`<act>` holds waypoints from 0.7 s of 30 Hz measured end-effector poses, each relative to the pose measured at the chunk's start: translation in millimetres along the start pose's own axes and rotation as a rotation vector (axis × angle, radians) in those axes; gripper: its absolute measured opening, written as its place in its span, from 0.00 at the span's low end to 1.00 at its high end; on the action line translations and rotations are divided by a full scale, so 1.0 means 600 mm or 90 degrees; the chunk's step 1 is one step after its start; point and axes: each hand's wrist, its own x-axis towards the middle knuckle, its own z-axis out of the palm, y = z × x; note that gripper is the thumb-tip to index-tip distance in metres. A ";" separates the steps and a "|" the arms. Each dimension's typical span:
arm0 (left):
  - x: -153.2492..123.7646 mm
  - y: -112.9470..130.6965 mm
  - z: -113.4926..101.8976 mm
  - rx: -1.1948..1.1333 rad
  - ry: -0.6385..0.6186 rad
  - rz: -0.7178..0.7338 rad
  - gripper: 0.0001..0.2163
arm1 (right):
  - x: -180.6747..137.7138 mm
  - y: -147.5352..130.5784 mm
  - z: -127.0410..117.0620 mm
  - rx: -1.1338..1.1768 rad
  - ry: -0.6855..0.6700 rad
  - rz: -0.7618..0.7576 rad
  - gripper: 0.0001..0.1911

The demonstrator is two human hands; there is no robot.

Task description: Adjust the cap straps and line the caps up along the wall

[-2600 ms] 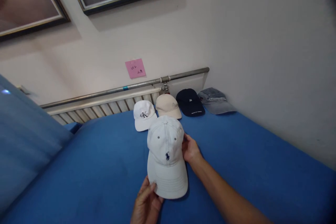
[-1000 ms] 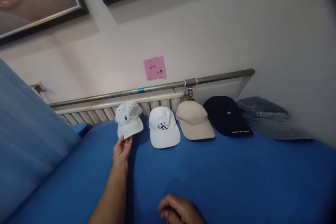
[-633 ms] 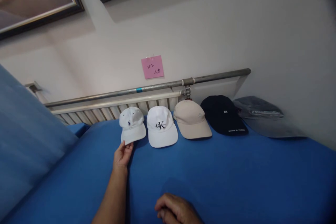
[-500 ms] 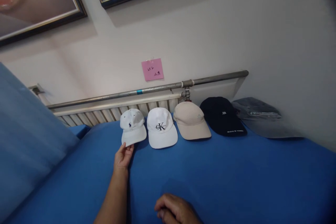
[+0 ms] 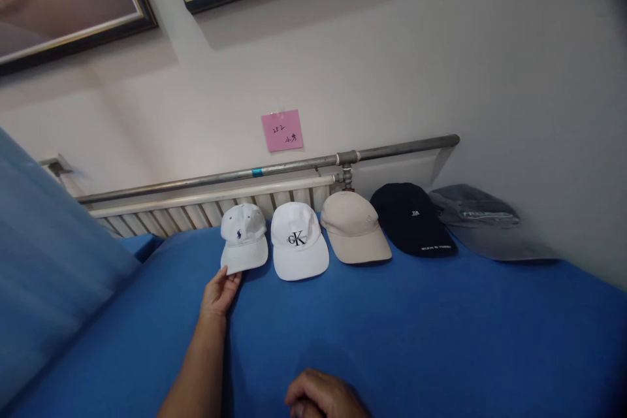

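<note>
My left hand [image 5: 220,292] pinches the brim of a small white baseball cap [image 5: 243,235] with a dark horse-rider logo, thumb on top and fingers beneath. That cap stands at the left end of a row on the blue cover. Beside it sits a white cap [image 5: 300,241] with black "CK" letters. Further right come a beige cap [image 5: 355,227], a navy cap [image 5: 411,219] with small white lettering, and a faded grey cap [image 5: 490,222]. Low in the view, my right hand [image 5: 326,397] hovers with its fingers curled in, showing nothing in them.
The blue-covered surface [image 5: 392,333] runs back to a white radiator [image 5: 196,215] and a metal pipe [image 5: 210,181] along the wall. A pink note [image 5: 283,130] hangs above. Blue curtain fabric [image 5: 53,274] stands at the left. Two framed pictures hang higher up.
The view has shifted slightly, so the row appears a little further left. My left hand keeps its hold on the white cap's brim. My right hand has dropped slightly lower in view.
</note>
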 end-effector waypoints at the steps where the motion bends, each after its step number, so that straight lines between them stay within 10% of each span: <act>1: -0.003 0.002 -0.001 0.012 0.005 -0.004 0.19 | -0.001 0.001 -0.001 -0.001 -0.001 -0.007 0.13; 9: -0.013 0.009 -0.005 0.146 0.113 0.008 0.14 | -0.002 0.020 0.006 -0.030 0.013 -0.057 0.15; 21: -0.068 -0.024 -0.001 0.378 0.217 0.329 0.15 | 0.000 0.016 0.008 -0.026 0.016 -0.048 0.14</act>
